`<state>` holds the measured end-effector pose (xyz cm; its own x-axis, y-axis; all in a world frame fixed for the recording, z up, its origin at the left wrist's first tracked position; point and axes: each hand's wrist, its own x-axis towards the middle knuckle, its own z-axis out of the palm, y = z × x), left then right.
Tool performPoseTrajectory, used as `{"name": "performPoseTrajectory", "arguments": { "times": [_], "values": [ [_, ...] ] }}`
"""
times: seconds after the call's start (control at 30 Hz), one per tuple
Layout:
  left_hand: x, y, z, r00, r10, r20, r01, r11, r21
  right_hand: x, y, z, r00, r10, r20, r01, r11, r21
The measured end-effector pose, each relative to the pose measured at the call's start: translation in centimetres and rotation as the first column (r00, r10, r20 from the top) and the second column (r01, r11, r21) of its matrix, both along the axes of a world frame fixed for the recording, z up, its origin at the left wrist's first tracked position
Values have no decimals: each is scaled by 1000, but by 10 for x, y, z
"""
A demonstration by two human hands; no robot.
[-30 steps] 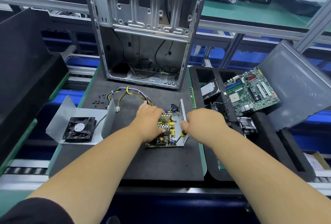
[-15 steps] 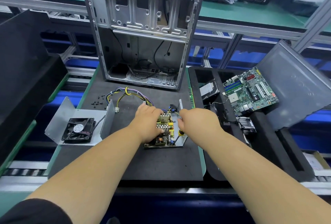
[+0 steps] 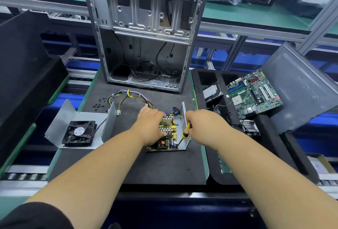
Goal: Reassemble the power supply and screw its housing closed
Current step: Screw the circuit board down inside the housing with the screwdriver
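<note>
Power supply board on the black mat, in front of the open computer case (image 3: pixel 144 32).

Left of the board (image 3: pixel 165 134) lies the housing cover (image 3: pixel 76 118) with fan. The left hand (image 3: pixel 150 128) clasps the board's heatsinks. The right hand (image 3: pixel 203 126) grasps the screwdriver (image 3: pixel 184 133); its long axis slants, tip down toward the board's near right corner.

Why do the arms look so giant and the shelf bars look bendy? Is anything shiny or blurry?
Head view: the wide-angle lens stretches the forearms near the bottom edge and bows the aluminium rails at the back; bright overhead light glints off the computer case metal; the left hand, right hand, screwdriver and power supply board look sharp, shadows soft.
</note>
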<state>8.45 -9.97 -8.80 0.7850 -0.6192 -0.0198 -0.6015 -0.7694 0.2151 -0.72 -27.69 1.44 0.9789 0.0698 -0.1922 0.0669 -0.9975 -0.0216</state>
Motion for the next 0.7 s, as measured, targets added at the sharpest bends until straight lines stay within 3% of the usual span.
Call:
{"name": "performPoseTrajectory", "arguments": {
  "times": [0.53, 0.7],
  "values": [
    [-2, -1, 6, 1000, 6, 5, -6, 999, 40, 1, 7, -9, 992, -123, 29, 126, 968, -218],
    [-3, -1, 7, 1000, 5, 0, -5, 1000, 29, -6, 6, -9, 999, -53, 6, 53, 998, 42]
  ]
}}
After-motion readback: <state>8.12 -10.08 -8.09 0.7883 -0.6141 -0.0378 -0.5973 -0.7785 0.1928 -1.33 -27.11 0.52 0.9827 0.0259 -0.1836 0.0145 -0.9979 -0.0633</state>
